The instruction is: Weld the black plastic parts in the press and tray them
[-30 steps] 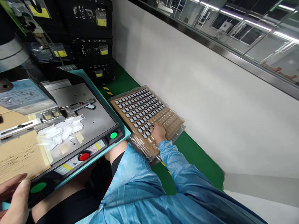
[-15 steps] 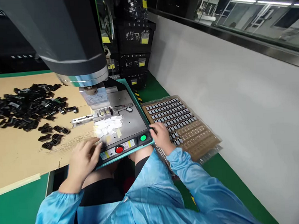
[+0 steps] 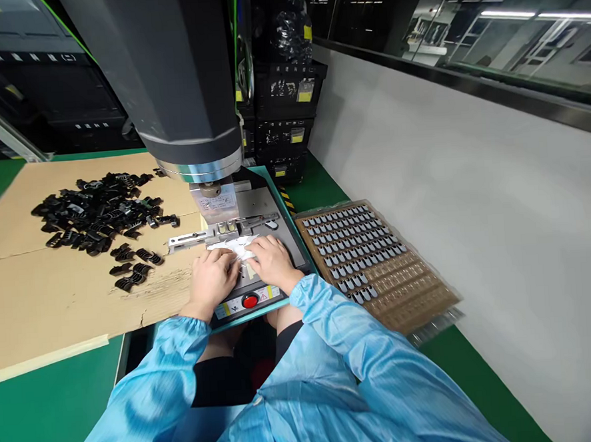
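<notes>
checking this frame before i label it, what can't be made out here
Head view only:
- Whether either hand holds a piece: the left hand and right hand cover the white pieces, so neither grip shows.
- The green button: hidden under the right hand; only the red button shows.
- The black parts on the cardboard: too small to identify.
- The small parts in the brown tray: too small.
- The press head: cut off by the top edge.

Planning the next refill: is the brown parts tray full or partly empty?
Partly empty. The tray holds grey parts in its far rows; its near rows show bare brown pockets.
</notes>
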`<state>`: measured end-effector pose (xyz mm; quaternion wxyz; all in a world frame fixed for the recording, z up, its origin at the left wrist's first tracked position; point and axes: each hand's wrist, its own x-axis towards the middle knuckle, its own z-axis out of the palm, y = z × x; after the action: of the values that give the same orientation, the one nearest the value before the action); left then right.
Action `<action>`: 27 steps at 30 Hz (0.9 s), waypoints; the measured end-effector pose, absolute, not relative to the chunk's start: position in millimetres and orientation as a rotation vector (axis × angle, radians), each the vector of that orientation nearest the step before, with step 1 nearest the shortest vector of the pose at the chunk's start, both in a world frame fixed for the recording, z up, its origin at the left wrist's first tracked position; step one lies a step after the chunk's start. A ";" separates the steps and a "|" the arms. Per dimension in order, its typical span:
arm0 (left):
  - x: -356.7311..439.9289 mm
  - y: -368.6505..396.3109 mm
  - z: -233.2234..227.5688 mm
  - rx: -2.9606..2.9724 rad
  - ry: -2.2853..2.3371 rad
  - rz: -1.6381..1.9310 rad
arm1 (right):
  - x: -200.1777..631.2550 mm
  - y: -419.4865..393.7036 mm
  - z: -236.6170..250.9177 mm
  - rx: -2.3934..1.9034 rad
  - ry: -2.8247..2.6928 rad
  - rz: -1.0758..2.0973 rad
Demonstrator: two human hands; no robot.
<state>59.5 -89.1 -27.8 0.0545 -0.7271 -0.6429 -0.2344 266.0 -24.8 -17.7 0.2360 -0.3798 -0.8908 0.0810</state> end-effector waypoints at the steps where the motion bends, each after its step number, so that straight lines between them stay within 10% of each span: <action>1: 59.6 -89.2 -28.4 -2.205 -1.953 -0.723 | 265.2 -24.9 -16.5 -1.030 -2.442 0.234; 27: 13.6 -51.5 -9.1 -2.038 -2.001 -1.400 | 240.1 -7.7 -11.1 -0.941 -2.602 0.138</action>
<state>13.6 -51.5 -9.1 -0.0196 -0.6407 -0.6288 -0.4400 240.1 -7.7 -11.1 0.1844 -0.3340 -0.9231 0.0490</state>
